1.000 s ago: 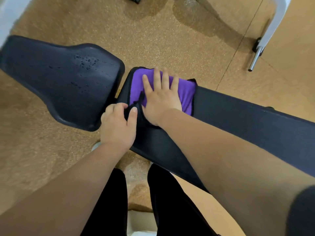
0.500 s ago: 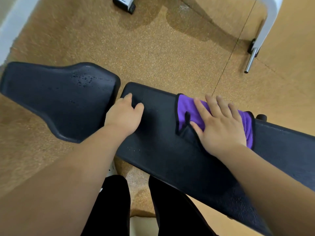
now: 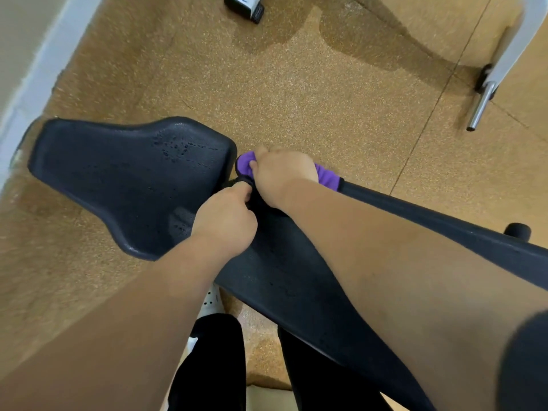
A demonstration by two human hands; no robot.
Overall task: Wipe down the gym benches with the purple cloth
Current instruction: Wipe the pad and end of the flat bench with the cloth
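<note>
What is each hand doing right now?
Left hand: closed, pinching the dark edge of the purple cloth.
Right hand: curled over the purple cloth, pressing it on the bench pad.

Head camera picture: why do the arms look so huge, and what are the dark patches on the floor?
Head view: wide-angle lens stretches the forearms near the frame's bottom. Dark floor patches look like soft shadows, possibly damp. Droplets glint on the seat pad.

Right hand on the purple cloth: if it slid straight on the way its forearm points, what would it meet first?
The right hand points up-left along the long pad, pressing the purple cloth at its end. Straight on, it would probably cross the narrow gap and meet the seat pad edge, though relative heights are unclear.
</note>
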